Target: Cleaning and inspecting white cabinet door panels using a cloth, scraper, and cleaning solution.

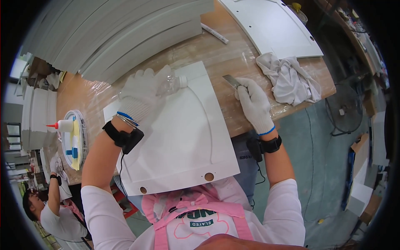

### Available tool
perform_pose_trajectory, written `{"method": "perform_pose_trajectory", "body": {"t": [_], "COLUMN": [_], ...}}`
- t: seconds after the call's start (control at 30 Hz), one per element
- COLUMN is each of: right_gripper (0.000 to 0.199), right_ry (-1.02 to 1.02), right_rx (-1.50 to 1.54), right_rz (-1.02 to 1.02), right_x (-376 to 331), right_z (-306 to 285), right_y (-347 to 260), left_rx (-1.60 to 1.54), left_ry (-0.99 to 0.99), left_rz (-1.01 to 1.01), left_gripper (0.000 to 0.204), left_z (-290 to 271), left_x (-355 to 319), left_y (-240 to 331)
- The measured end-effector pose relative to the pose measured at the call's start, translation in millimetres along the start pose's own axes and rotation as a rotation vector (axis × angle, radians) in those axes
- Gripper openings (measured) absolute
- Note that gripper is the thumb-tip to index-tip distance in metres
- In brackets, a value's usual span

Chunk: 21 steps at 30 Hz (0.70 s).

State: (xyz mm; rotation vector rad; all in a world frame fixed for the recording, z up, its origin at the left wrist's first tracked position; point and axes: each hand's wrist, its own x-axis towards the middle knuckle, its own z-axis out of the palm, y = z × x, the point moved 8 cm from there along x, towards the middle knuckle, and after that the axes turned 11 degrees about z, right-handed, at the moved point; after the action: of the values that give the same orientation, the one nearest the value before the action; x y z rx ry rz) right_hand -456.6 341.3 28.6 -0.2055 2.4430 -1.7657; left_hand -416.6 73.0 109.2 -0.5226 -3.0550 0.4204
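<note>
Left hand grips bottle; right hand holds blade.

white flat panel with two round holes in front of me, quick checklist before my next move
1. White flat panel fully on the brown wooden table: not ok, its near end overhangs.
2. Clear plastic bottle in left white-gloved hand: ok.
3. Bottle's contents: cannot tell.
4. Flat grey metal blade in right white-gloved hand, off the panel: ok.
5. Crumpled white cloth off this panel: ok.
</note>
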Motion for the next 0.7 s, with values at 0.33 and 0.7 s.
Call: {"method": "perform_pose_trajectory", "body": {"t": [0.33,0.7], "right_gripper": [0.021,0.021], "right_ry": [0.038,0.035], "right_rx": [-0.001,0.028], "right_rz": [-0.009,-0.016], "right_x": [-1,0], "right_z": [-3,-3], "right_y": [1,0], "left_rx": [0.03,-0.05], "left_ry": [-0.017,0.115], "left_rz": [0.017,0.162], "left_gripper": [0.06,0.061], "left_z": [-16,-30], "left_x": [-3,-23], "left_y": [16,57]}}
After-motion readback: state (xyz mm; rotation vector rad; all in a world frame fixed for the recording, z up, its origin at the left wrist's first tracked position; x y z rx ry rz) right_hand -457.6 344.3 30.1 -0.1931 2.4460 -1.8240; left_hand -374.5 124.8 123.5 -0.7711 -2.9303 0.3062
